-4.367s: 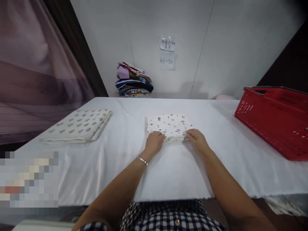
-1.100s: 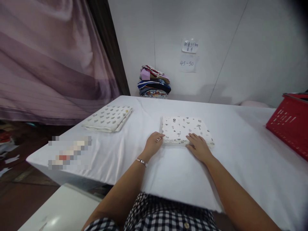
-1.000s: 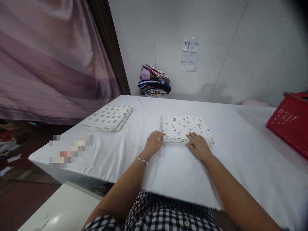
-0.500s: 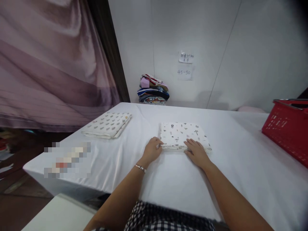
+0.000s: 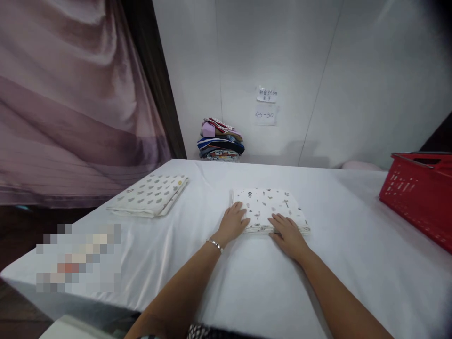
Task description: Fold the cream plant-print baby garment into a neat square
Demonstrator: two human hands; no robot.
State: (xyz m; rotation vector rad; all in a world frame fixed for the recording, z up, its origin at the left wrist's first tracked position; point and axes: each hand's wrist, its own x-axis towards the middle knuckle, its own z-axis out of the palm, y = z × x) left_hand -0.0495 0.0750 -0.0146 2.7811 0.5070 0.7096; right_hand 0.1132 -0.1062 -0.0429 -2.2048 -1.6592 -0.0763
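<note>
A folded white cloth [image 5: 270,207] with small printed figures and plants lies flat on the white-covered table [image 5: 261,282]. My left hand [image 5: 233,221] rests on its near left corner, fingers spread and flat. On the near edge, towards the right, my right hand [image 5: 287,233] lies with its fingers stretched over the top and the thumb at the front side. Neither hand grips the cloth. Over to the left sits a second folded cloth [image 5: 150,195], cream-white with rows of grey leaf-like shapes.
At the right edge stands a red plastic basket [image 5: 416,197] with a metal handle. Beyond the table's far edge is a stack of folded fabrics [image 5: 221,141] against the wall. A blurred patch [image 5: 79,259] covers something at the front left. A pinkish curtain [image 5: 70,94] hangs at left.
My left hand has moved from pinching the cloth's near left corner to lying flat on top. The right hand stays nearly in place. The view has tilted up slightly.
</note>
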